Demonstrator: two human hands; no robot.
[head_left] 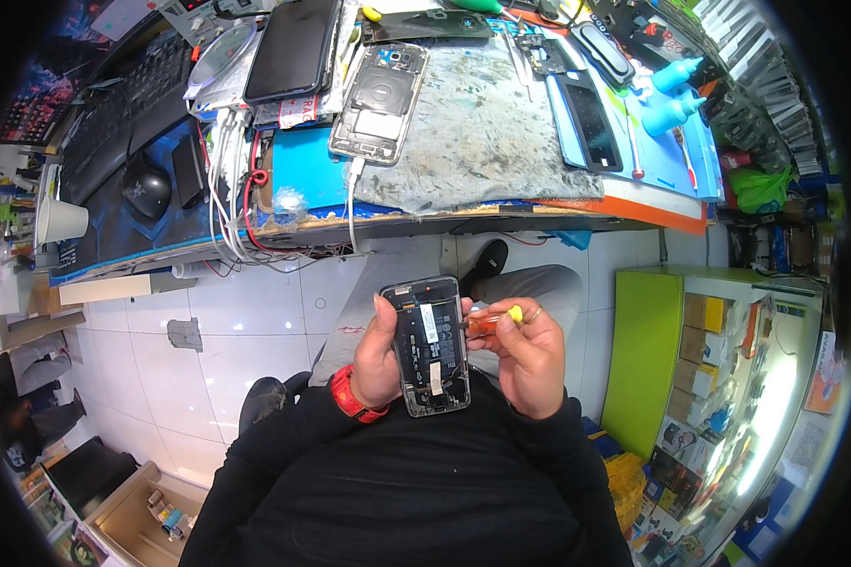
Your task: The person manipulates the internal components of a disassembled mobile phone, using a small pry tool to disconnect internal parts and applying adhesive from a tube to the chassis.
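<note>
My left hand grips an opened phone by its left side, over my lap; its back is off, showing a black battery with white labels and inner parts. My right hand, at the phone's right edge, pinches a small translucent orange tool with a yellow cap. The tool's far end is beside the phone; whether it touches is unclear. Above my hands, on the worn grey work mat, lies another opened phone with a white cable at its bottom end.
The bench holds a black phone, a black mouse, a white cup, bundled cables, a loose screen and cyan bottles. A green-sided display cabinet stands at my right, an open drawer at lower left.
</note>
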